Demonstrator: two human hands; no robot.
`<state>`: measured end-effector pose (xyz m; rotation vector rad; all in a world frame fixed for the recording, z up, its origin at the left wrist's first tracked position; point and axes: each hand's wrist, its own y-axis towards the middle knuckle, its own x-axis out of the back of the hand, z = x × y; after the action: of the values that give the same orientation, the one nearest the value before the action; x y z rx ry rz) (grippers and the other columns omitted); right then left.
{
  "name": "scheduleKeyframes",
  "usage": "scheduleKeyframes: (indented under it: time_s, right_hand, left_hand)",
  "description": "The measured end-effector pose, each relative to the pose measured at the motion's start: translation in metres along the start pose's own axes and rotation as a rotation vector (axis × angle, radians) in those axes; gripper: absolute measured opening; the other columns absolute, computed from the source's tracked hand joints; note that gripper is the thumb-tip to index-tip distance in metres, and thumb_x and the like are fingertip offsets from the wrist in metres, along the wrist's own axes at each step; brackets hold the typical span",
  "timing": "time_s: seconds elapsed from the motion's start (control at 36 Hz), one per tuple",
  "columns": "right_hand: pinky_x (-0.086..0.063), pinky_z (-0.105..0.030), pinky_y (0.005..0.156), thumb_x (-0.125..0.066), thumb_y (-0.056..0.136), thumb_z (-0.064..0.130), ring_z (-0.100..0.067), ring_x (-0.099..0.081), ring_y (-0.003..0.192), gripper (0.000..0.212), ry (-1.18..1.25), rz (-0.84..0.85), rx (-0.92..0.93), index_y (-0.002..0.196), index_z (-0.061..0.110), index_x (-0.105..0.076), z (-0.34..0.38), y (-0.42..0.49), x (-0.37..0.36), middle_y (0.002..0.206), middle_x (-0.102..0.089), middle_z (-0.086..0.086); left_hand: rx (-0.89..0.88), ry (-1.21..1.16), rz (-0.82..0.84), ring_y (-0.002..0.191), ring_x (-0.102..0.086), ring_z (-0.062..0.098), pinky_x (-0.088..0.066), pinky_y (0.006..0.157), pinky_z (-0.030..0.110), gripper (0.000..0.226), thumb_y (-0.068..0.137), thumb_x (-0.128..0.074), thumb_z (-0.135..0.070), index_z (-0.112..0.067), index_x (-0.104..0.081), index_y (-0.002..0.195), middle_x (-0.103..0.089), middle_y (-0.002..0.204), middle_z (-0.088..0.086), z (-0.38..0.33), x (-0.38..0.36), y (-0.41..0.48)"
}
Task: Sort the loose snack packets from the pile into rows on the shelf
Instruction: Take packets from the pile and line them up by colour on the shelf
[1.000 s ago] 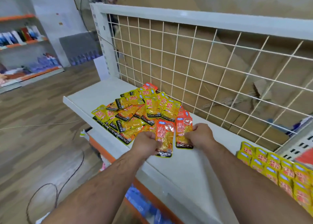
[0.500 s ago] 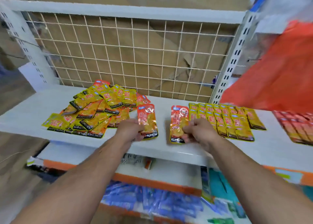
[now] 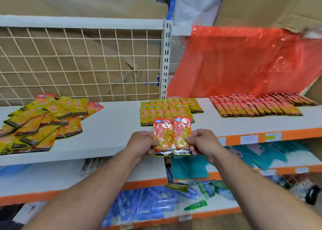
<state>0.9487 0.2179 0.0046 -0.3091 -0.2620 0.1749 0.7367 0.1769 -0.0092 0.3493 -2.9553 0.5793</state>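
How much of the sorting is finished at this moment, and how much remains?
Done: a block of yellow packets and rows of red packets lie ordered on the white shelf. In hand: the left hand and right hand each hold one orange-red packet, side by side. Left: a large loose pile on the left.

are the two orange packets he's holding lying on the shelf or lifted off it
Lifted: left hand and right hand hold the two orange packets upright, side by side.
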Motion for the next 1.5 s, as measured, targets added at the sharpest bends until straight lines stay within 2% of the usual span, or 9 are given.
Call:
scheduleKeyframes:
  time_s: [0.14, 0.31, 0.39, 0.58, 0.81, 0.92, 1.03, 1.22, 1.5]
  right_hand:
    - [-0.046, -0.025, 0.042, -0.066, 0.091, 0.001, -0.012, -0.049, 0.039, 0.018, 0.012, -0.034, 0.003, 0.084, 0.006, -0.050, -0.020, -0.008, 0.074, 0.060, -0.054, -0.012]
    - [-0.044, -0.024, 0.042, -0.068, 0.089, 0.001, -0.011, -0.047, 0.038, 0.027, 0.022, -0.085, -0.003, 0.078, 0.012, -0.046, -0.048, -0.010, 0.170, 0.058, -0.050, -0.008]
    - [-0.043, -0.023, 0.040, -0.068, 0.090, 0.002, -0.010, -0.047, 0.038, 0.017, 0.016, -0.109, -0.001, 0.092, 0.009, -0.053, -0.056, -0.010, 0.217, 0.069, -0.054, -0.013]
    - [-0.041, -0.023, 0.039, -0.067, 0.090, 0.002, -0.010, -0.045, 0.036, 0.019, 0.013, -0.158, -0.034, 0.086, 0.008, -0.050, -0.071, -0.002, 0.303, 0.061, -0.051, -0.012]
    - [-0.042, -0.025, 0.041, -0.068, 0.090, 0.004, -0.010, -0.047, 0.041, 0.014, 0.029, -0.240, -0.041, 0.086, 0.010, -0.056, -0.077, 0.033, 0.364, 0.062, -0.055, -0.007]
    - [-0.041, -0.025, 0.041, -0.067, 0.090, 0.004, -0.011, -0.045, 0.039, 0.014, 0.015, -0.278, -0.063, 0.084, 0.007, -0.055, -0.074, 0.063, 0.393, 0.056, -0.052, -0.006]
    - [-0.041, -0.028, 0.043, -0.067, 0.090, 0.003, -0.014, -0.046, 0.042, 0.013, 0.011, -0.325, -0.065, 0.083, 0.007, -0.056, -0.065, 0.097, 0.423, 0.056, -0.054, -0.007]
    - [-0.041, -0.023, 0.039, -0.068, 0.090, 0.005, -0.010, -0.044, 0.036, 0.014, 0.043, -0.361, -0.088, 0.090, 0.010, -0.055, -0.056, 0.146, 0.466, 0.059, -0.051, -0.006]
    - [-0.035, -0.024, 0.042, -0.070, 0.087, 0.006, -0.014, -0.040, 0.040, 0.019, 0.016, -0.354, -0.091, 0.080, 0.011, -0.053, -0.072, 0.209, 0.537, 0.055, -0.046, -0.008]
  left_hand:
    - [-0.010, 0.026, 0.034, 0.059, -0.053, 0.020, -0.042, 0.048, 0.025, 0.012, 0.080, -0.073, 0.000, -0.008, -0.065, 0.078, -0.065, 0.070, 0.007, -0.008, -0.076, -0.004]
    - [-0.004, 0.032, 0.055, 0.042, -0.048, 0.012, -0.042, 0.043, 0.022, 0.017, 0.083, -0.069, 0.004, -0.008, -0.064, 0.072, -0.058, 0.048, -0.001, -0.020, -0.180, -0.018]
    - [-0.014, 0.027, 0.076, 0.039, -0.047, 0.010, -0.042, 0.044, 0.022, 0.020, 0.084, -0.067, 0.005, -0.009, -0.063, 0.070, -0.057, 0.045, -0.003, -0.028, -0.230, -0.023]
    - [0.009, 0.022, 0.108, 0.051, -0.051, 0.017, -0.043, 0.047, 0.025, 0.007, 0.083, -0.067, 0.005, -0.002, -0.067, 0.086, -0.063, 0.070, 0.012, -0.047, -0.313, -0.015]
    - [0.002, 0.048, 0.167, 0.048, -0.051, 0.019, -0.043, 0.046, 0.023, 0.013, 0.081, -0.068, 0.007, -0.005, -0.062, 0.081, -0.060, 0.065, 0.013, -0.074, -0.382, 0.032]
    - [0.033, -0.005, 0.238, 0.054, -0.052, 0.024, -0.052, 0.060, 0.037, 0.011, 0.081, -0.065, 0.007, -0.002, -0.063, 0.087, -0.061, 0.071, 0.020, -0.091, -0.417, 0.066]
    - [0.015, 0.011, 0.275, 0.047, -0.045, 0.020, -0.044, 0.047, 0.027, 0.018, 0.084, -0.066, 0.009, -0.007, -0.057, 0.086, -0.052, 0.069, 0.014, -0.113, -0.449, 0.102]
    - [-0.063, 0.077, 0.289, 0.039, -0.049, 0.019, -0.043, 0.044, 0.028, 0.030, 0.081, -0.067, 0.011, -0.011, -0.050, 0.068, -0.049, 0.051, 0.006, -0.142, -0.500, 0.154]
    - [-0.075, 0.108, 0.257, 0.040, -0.047, 0.017, -0.040, 0.044, 0.027, 0.032, 0.079, -0.066, 0.013, -0.011, -0.049, 0.064, -0.044, 0.053, 0.008, -0.159, -0.577, 0.195]
